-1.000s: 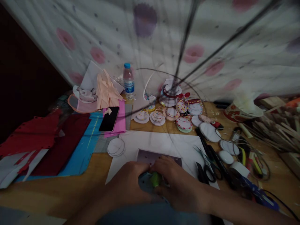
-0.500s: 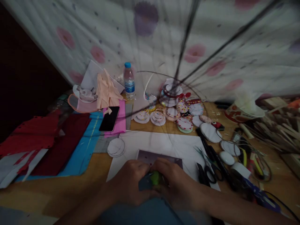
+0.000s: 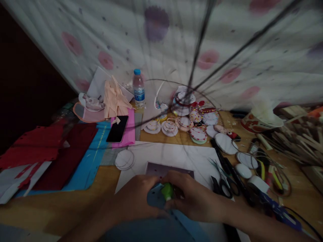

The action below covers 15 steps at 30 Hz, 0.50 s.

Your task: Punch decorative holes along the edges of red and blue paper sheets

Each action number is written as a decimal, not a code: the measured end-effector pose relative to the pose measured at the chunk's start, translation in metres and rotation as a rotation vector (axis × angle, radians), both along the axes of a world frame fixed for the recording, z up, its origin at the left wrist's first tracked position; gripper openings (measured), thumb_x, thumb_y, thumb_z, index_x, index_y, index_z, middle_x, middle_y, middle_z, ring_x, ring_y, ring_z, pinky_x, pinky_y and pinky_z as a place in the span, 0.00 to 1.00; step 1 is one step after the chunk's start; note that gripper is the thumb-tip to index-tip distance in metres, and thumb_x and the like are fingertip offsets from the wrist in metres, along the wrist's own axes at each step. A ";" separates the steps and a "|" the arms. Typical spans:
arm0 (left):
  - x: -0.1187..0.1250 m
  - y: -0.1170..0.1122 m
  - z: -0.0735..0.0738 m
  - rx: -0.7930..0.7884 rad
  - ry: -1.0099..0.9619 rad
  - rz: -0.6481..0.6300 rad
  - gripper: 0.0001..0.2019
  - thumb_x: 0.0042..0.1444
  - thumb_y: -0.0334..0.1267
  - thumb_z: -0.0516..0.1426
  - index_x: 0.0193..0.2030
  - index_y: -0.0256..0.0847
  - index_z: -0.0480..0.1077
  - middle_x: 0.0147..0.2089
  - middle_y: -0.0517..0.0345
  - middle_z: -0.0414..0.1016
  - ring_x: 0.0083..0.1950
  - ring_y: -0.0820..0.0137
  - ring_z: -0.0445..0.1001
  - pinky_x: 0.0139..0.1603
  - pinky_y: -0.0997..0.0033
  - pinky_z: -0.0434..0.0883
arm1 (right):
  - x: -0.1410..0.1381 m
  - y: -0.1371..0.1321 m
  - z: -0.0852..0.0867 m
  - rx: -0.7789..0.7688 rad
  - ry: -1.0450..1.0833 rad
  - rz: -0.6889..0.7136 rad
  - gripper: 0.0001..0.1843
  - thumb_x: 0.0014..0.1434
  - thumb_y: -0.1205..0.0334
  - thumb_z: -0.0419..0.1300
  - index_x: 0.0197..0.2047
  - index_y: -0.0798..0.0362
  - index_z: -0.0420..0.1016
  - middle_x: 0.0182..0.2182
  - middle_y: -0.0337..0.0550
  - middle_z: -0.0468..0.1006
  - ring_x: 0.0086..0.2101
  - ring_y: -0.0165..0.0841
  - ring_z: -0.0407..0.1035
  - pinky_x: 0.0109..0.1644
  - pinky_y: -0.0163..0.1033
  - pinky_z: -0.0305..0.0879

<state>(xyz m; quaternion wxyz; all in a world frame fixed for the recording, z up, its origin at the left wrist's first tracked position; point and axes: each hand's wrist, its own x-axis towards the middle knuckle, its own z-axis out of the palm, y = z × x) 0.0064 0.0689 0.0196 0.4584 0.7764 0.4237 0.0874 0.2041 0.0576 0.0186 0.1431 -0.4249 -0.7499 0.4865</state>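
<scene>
At the front of the table, my right hand (image 3: 194,198) is closed round a small bright green object (image 3: 167,191) with a pale tip pointing down; its kind I cannot make out. Beside it, my left hand (image 3: 133,196) curls with thumb and fingers around a blue-grey piece (image 3: 154,197) that has small dark dots. The green object is against or just above this piece; I cannot tell which. Just beyond my fingers lies a dark purple-grey rectangular sheet (image 3: 171,169) on white paper (image 3: 161,151). Below my hands is a larger blue surface (image 3: 143,230).
Black-handled scissors (image 3: 225,186) and a blue glue gun (image 3: 280,210) lie right. Decorated miniature hats (image 3: 169,127) stand behind the paper. Left are a phone (image 3: 117,128), water bottle (image 3: 139,89), red fabric (image 3: 32,146) and white discs (image 3: 124,159). A paper bowl (image 3: 261,121) stands back right.
My hands have drawn slightly apart, showing more of the green object and the blue-grey piece. The green object's pale tip now shows. The view has shifted slightly.
</scene>
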 end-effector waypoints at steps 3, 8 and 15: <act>-0.001 -0.002 -0.004 -0.059 -0.028 0.048 0.12 0.49 0.41 0.62 0.42 0.45 0.74 0.38 0.59 0.79 0.42 0.61 0.76 0.42 0.68 0.68 | 0.003 -0.002 0.002 0.005 -0.025 0.009 0.16 0.49 0.68 0.66 0.43 0.55 0.72 0.33 0.40 0.73 0.30 0.30 0.65 0.32 0.33 0.61; -0.001 -0.007 -0.008 -0.142 -0.087 0.179 0.09 0.51 0.36 0.58 0.39 0.42 0.75 0.35 0.60 0.79 0.38 0.64 0.75 0.38 0.72 0.67 | 0.004 -0.005 0.003 0.016 -0.015 -0.015 0.22 0.47 0.71 0.65 0.47 0.53 0.70 0.37 0.41 0.74 0.35 0.33 0.68 0.39 0.37 0.63; 0.002 -0.014 -0.007 -0.137 -0.146 0.232 0.04 0.52 0.32 0.57 0.33 0.40 0.74 0.33 0.63 0.77 0.37 0.66 0.74 0.36 0.74 0.66 | -0.002 -0.006 0.013 -0.106 -0.010 -0.109 0.27 0.45 0.73 0.66 0.47 0.53 0.60 0.41 0.43 0.74 0.40 0.35 0.69 0.42 0.39 0.65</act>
